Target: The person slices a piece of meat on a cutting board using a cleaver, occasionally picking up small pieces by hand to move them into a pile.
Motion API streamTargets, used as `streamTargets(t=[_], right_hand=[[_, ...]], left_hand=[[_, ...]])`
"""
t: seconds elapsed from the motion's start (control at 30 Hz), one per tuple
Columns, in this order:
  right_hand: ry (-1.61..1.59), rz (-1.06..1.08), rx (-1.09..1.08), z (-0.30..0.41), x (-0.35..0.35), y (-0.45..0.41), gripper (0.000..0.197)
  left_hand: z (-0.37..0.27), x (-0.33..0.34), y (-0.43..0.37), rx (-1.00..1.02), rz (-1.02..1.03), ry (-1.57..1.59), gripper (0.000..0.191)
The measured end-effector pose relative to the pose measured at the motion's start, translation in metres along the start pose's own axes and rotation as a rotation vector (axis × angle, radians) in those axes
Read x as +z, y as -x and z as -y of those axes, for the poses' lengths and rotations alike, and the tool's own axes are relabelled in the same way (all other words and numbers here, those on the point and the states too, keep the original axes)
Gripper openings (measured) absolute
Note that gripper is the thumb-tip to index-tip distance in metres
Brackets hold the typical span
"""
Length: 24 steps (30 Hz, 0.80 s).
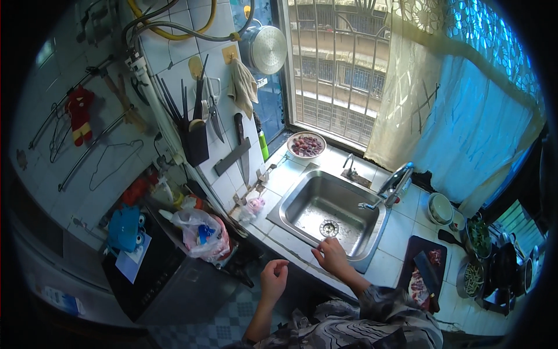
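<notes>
My left hand (pixel 273 278) hangs in the air before the counter's front edge, its fingers loosely curled around nothing. Over the near rim of the stainless steel sink (pixel 307 205) is my right hand (pixel 333 258), also loosely curled and holding nothing; whether it touches the rim I cannot tell. The basin is wet around its drain strainer (pixel 329 228). A faucet (pixel 397 185) stands at the sink's right back corner, and a smaller tap (pixel 349 165) behind it. To the right, a dark cutting board (pixel 412 251) bears raw meat (pixel 417 288) and a cleaver (pixel 426 272).
A bowl (pixel 289 150) of dark red fruit stands by the barred window (pixel 335 74). Knives (pixel 244 152) and a chopstick holder (pixel 196 144) hang on the left wall. A plastic bag (pixel 192 222) sits left of the counter. Pans of greens (pixel 479 235) and cut beans (pixel 473 279) are at right.
</notes>
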State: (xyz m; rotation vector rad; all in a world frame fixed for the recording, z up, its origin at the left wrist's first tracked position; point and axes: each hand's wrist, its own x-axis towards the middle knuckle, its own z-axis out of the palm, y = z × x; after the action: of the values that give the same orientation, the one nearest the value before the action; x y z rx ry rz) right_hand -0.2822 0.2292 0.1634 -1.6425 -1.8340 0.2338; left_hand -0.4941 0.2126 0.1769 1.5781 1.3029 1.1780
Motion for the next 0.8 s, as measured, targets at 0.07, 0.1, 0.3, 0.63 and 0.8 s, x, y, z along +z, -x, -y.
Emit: streamTargets(t=[0.07,0.1,0.3,0.63,0.8], right_hand=[[0.019,-0.024,-0.057,0.012,0.004,-0.055,0.023],[0.022,-0.041,-0.075,0.021,0.009,-0.085,0.024],[0.114,-0.252,-0.13,0.007,0.05,-0.29,0.03],[0.639,-0.432,-0.095,-0.112,0.119,-0.589,0.032],[0.911,-0.371,-0.146,-0.147,0.144,-0.667,0.035]], left_hand=[[0.0,-0.002,-0.021,-0.069,0.076,0.024,0.012],[0.0,-0.008,-0.033,-0.093,0.121,0.013,0.013],[0.01,-0.029,-0.119,-0.018,0.261,-0.108,0.014],[0.093,-0.01,-0.212,-0.242,0.467,-0.287,0.023],[0.108,-0.003,-0.247,-0.359,0.52,-0.152,0.019]])
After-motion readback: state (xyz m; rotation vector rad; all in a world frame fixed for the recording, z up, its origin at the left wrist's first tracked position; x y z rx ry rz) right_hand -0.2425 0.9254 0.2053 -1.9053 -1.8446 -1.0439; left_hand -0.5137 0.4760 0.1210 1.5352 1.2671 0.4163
